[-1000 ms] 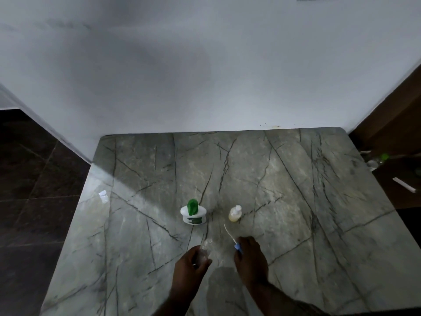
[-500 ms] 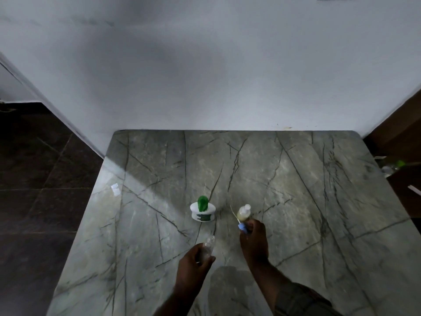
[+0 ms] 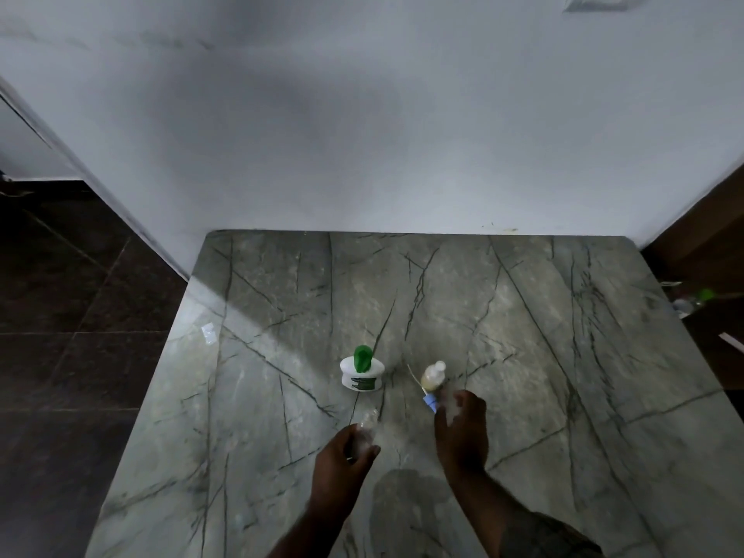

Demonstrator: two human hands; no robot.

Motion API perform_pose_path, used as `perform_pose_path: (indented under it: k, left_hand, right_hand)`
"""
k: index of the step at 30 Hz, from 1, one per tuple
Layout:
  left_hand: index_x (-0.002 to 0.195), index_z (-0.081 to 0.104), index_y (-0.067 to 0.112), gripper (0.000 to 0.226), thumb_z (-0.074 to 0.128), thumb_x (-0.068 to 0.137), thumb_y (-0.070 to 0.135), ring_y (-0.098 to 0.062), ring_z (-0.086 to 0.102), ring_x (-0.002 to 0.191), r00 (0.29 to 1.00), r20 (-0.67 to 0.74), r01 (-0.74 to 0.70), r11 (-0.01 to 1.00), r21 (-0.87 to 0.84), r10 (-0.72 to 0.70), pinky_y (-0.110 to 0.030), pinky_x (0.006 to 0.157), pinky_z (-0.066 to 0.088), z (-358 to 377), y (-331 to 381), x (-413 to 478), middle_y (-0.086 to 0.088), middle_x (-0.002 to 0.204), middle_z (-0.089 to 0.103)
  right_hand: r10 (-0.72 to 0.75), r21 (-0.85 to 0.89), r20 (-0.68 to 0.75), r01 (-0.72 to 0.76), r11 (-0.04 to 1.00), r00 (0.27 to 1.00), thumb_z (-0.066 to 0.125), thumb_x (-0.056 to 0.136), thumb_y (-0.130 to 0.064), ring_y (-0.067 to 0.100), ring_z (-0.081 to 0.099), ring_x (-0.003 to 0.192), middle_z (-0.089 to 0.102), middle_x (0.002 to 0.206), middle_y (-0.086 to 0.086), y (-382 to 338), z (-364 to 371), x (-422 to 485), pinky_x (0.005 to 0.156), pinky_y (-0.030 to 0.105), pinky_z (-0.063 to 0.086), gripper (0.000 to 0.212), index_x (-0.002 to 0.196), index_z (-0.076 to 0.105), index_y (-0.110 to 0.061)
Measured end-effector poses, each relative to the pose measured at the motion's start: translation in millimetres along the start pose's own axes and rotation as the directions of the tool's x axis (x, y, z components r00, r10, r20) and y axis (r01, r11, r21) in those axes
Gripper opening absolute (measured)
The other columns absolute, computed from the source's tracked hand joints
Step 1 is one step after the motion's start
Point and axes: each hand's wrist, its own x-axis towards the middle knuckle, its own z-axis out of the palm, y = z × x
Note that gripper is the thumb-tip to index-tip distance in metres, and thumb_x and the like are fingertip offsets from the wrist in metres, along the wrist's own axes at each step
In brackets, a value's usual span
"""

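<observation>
**Vial in my left hand, dropper at my right**

My left hand (image 3: 342, 453) is curled round a small clear vial (image 3: 365, 426), holding it over the bench (image 3: 523, 356) near its front middle. My right hand (image 3: 462, 430) is beside it with a gap between them, fingers reaching forward. At its fingertips is a dropper (image 3: 429, 401) with a blue end and a thin pale stem slanting up and to the left. The hand is blurred, so I cannot tell whether I am pinching the dropper or only touching it. Just beside the stem stands a small bottle (image 3: 432, 375) of yellowish liquid, upright, with a white cap. To its left, a little apart, sits a squat white jar (image 3: 360, 378) with a green top. A grey wall (image 3: 362, 134) backs the bench.
</observation>
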Motion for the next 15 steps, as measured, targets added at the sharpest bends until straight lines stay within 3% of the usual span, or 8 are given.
perform_pose_path:
  k: [3, 7, 8, 11, 15]
  left_hand:
    - [0.101, 0.066, 0.034, 0.027, 0.079, 0.080, 0.024, 0.016, 0.063, 0.086, 1.000, -0.023, -0.015, 1.000, 0.011, 0.015, 0.000, 0.067, 0.047, -1.3, 2.2, 5.1, 0.019, 0.089, 0.071]
    - [0.100, 0.066, 0.032, 0.022, 0.077, 0.081, 0.028, 0.012, 0.062, 0.081, 0.998, -0.058, 0.008, 1.000, 0.026, -0.006, -0.004, 0.070, 0.046, 2.0, 2.9, 15.3, 0.020, 0.088, 0.069]
    - [0.102, 0.066, 0.030, 0.022, 0.075, 0.082, 0.030, 0.008, 0.064, 0.082, 0.998, -0.060, 0.015, 1.000, 0.014, -0.014, -0.011, 0.075, 0.051, 3.1, 3.8, 18.1, 0.017, 0.090, 0.070]
    - [0.103, 0.066, 0.031, 0.019, 0.072, 0.085, 0.032, -0.005, 0.068, 0.083, 0.998, -0.062, 0.022, 0.999, -0.033, -0.024, -0.035, 0.080, 0.060, 6.2, 7.1, 26.4, 0.012, 0.091, 0.071]
    - [0.102, 0.066, 0.031, 0.018, 0.071, 0.085, 0.032, -0.007, 0.070, 0.080, 0.997, -0.067, 0.015, 0.995, -0.098, -0.021, -0.038, 0.080, 0.060, 6.9, 10.5, 31.7, 0.011, 0.089, 0.072]
  right_hand:
    - [0.048, 0.199, 0.014, -0.049, 0.979, 0.999, 0.061, 0.090, -0.023, 0.017, 0.063, 0.080, 0.064, 0.090, -0.004, -29.6, -6.3, -18.6, 0.058, 0.022, 0.041, 0.012, 0.100, 0.055, -0.027]
    - [-0.169, 0.339, 0.305, 0.059, 0.939, 0.937, 0.062, 0.091, -0.027, -0.006, 0.061, 0.084, 0.064, 0.097, -0.016, -91.3, -4.9, -14.7, 0.065, 0.004, 0.044, 0.018, 0.108, 0.058, -0.033]
    - [-0.219, 0.362, 0.352, 0.083, 0.929, 0.910, 0.063, 0.091, -0.029, -0.004, 0.062, 0.089, 0.064, 0.102, -0.013, -105.6, -2.0, -9.1, 0.072, 0.005, 0.046, 0.024, 0.115, 0.059, -0.029]
    - [-0.258, 0.323, 0.409, 0.125, 0.938, 0.876, 0.065, 0.089, -0.035, 0.011, 0.061, 0.101, 0.062, 0.114, -0.004, -139.8, 6.1, 8.5, 0.089, 0.029, 0.053, 0.038, 0.125, 0.060, -0.022]
    - [-0.333, 0.281, 0.418, 0.229, 0.932, 0.845, 0.069, 0.085, -0.024, 0.011, 0.064, 0.090, 0.069, 0.097, -0.004, -152.2, 13.8, 23.5, 0.082, 0.027, 0.053, 0.018, 0.102, 0.072, -0.018]
